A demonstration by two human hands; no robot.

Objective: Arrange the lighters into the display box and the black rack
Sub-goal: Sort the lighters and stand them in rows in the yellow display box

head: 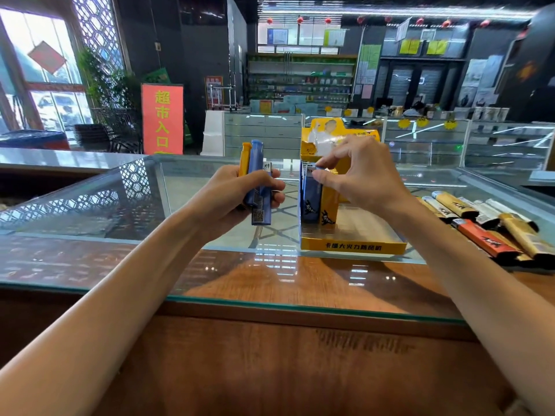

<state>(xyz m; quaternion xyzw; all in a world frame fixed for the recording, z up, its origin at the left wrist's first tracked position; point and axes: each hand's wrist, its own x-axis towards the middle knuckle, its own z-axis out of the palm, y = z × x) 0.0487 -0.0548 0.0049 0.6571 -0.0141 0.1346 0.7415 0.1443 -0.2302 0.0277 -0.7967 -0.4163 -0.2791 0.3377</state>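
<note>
lighters (257, 187), a blue one with a yellow one beside it, stand upright in the left hand (237, 199), whose fingers are curled tight round them, at nine o'clock from the display box (351, 247). the yellow display box sits on the glass counter top (120, 211). a blue lighter (309, 202) and a yellow lighter (329, 210) stand upright side by side in its back left part. the right hand (360, 178) is over the box, thumb and forefinger pinching the top of the blue lighter, the other fingers raised and spread apart. at three o'clock from the box a loose heap of lighters (486, 226) in gold, white and orange lies flat on the glass, well apart from both hands.
</note>
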